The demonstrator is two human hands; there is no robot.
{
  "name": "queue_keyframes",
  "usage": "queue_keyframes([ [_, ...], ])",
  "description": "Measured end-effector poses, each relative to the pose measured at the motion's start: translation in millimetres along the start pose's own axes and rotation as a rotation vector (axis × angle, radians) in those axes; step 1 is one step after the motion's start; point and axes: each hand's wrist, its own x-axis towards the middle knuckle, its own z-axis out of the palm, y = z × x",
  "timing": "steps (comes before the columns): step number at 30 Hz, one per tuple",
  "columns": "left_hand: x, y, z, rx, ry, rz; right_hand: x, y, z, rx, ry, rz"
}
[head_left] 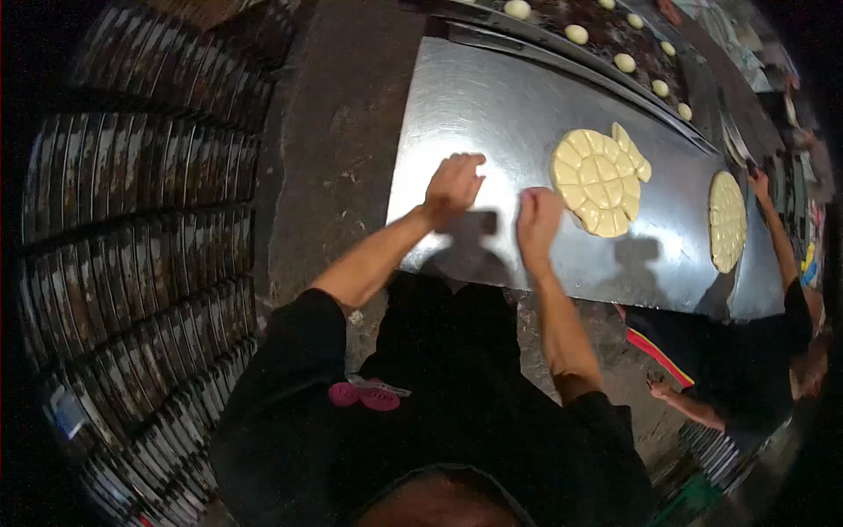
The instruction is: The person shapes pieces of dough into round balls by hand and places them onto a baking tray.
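Note:
Over the left part of a shiny metal table (492,97), my left hand (452,184) is curled, knuckles up, its fingertips bent downward. Close by on its right, my right hand (539,224) is also closed, fingers curled under and the thumb side toward the left hand. Whatever may lie inside either hand is hidden. Just right of my right hand lies a flat round of pale dough (599,180), scored into several wedges and pieces, with a few pieces partly separated at its upper right edge.
A second scored dough round (727,221) lies at the table's right, beside a co-worker (746,351) whose raised hand holds a long blade (733,136). Several dough balls (624,62) sit along a dark surface beyond the table. Stacked metal trays (140,184) stand at my left.

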Motion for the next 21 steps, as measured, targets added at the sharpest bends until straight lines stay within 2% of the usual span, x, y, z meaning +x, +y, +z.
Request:
queue_keyframes([
  [1, -18, 7, 8, 0.206, -0.181, 0.129, -8, -4, 7, 0.043, -0.006, -0.002],
  [3, -64, 4, 3, 0.107, -0.37, 0.227, -59, 4, -6, 0.27, -0.179, -0.241],
  [5, -50, 16, -49, -0.324, -0.539, -0.547, -66, 17, -52, 0.47, -0.42, 0.121],
  [6, -33, 1, -60, 0.062, -0.744, -0.341, -64, 34, -57, -0.076, -0.511, 0.161],
  [7, -15, -18, -58, 0.441, -0.926, -0.116, -51, 51, -50, -0.109, -0.175, -0.108],
  [9, 0, -20, -32, 0.176, -0.197, -0.024, 0, 24, -23, -0.114, -0.004, 0.034],
  [11, -6, 1, 1, -0.035, -0.142, -0.1, -5, 10, 15, 0.171, 0.118, 0.108],
  [13, -32, 29, -24, -0.081, -0.375, -0.027, -55, -20, 9, 0.468, 0.025, 0.568],
  [14, -32, 20, -32, -0.041, -0.582, -0.17, -65, -4, -7, 0.464, 0.032, 0.569],
  [15, -34, 7, -41, 0.004, -0.783, -0.315, -74, 29, -35, 0.541, -0.219, 0.545],
  [16, -24, -5, -53, 0.221, -0.78, -0.165, -78, 47, -49, 0.614, -0.469, 0.516],
  [17, -14, -17, -58, 0.433, -0.77, -0.02, -51, 37, -62, -0.04, -0.126, -0.08],
  [18, -14, -30, -49, 0.339, -0.428, -0.021, -33, 37, -49, -0.059, -0.017, -0.031],
  [19, 1, -21, -36, 0.235, -0.217, -0.132, -16, 34, -27, -0.077, 0.098, 0.012],
  [20, 0, -7, -16, 0.118, -0.196, -0.327, -10, 26, -9, 0.032, -0.023, 0.113],
  [21, 1, -1, -1, -0.001, -0.168, -0.506, -31, 21, 4, 0.238, 0.051, -0.094],
])
